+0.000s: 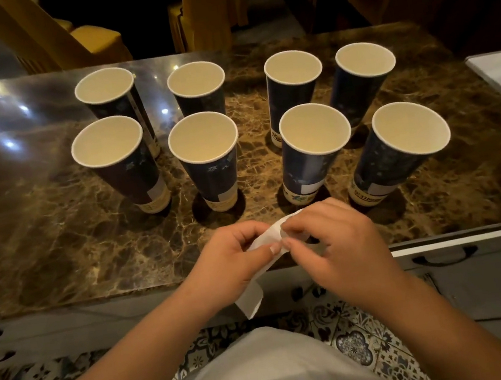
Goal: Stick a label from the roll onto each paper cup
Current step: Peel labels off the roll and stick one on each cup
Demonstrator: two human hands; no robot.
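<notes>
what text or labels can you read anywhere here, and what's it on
No text here can be read with certainty.
Front right cup: dark lettering on the cream band at its base, too blurred to read.
Other front cups, such as the front left cup: print on the base bands, too small to read.
White labels on the front cups: look blank.
Label strip held by the left hand and right hand: no print visible.

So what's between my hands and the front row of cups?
In the head view, only bare marble tabletop lies between the hands holding the label strip and the front cups.
</notes>
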